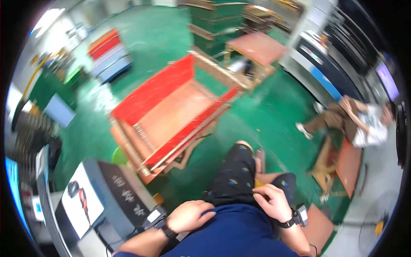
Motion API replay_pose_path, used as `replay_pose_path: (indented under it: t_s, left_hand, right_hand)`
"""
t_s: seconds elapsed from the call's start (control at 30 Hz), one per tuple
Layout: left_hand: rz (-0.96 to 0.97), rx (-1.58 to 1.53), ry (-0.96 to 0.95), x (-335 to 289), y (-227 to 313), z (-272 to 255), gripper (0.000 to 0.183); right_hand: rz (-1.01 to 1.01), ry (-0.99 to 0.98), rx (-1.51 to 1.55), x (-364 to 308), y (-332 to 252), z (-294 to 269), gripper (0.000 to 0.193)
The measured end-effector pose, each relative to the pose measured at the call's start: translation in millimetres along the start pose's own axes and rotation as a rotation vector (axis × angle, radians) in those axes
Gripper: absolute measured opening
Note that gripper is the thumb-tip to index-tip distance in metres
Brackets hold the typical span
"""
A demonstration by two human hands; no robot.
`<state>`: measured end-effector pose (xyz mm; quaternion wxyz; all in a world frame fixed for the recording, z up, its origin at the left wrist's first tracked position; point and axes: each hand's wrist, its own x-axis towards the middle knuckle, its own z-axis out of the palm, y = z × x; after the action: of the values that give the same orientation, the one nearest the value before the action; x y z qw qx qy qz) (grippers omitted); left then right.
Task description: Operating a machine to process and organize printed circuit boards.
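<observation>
Seated, idle between steps: left hand (189,215) lay loosely curled on lap, right hand (271,201) rested on dark shorts (233,175), fingers bent, gripping nothing. Next needed a reach toward red cart (171,115).

Seated person, hands on lap, bottom centre of frame.
Left hand (188,215) and right hand (274,201) rest on the thighs. Open wooden cart (171,118) sits mid-frame above the knees. Boxy machine (109,195) at lower left; another person (355,122) on a low stool at right edge; wooden table (257,49) top centre.
</observation>
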<state>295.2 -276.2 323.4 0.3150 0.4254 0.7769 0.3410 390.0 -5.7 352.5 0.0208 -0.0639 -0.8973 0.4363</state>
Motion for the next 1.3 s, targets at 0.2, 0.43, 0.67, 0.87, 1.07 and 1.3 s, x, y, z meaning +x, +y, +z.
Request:
replay_pose_path:
  t_s: [0.2,0.43,0.67,0.87,1.07,1.3]
  left_hand:
    - [-0.083,0.036,0.05,-1,6,-8,0.028]
    - [-0.281,0.13,0.117,15,-13,-9,0.029]
    - [-0.422,0.27,0.231,11,-42,-14,0.028]
    - [-0.501,0.198,0.356,-5,-27,-30,0.025]
    - [-0.484,0.14,0.322,-40,-54,-33,0.023]
    - [-0.656,0.045,0.2,-23,-50,-46,0.028]
  right_hand:
    - [0.068,-0.303,0.148,12,27,25,0.016]
    - [0.02,-0.539,0.103,19,69,24,0.018]
    - [0.017,-0.533,0.02,43,118,18,0.021]
    - [0.026,-0.367,-0.049,34,188,-13,0.022]
    - [0.667,0.079,-0.116,-93,281,-45,0.021]
    - [1.291,-0.497,0.127,-358,310,44,0.017]
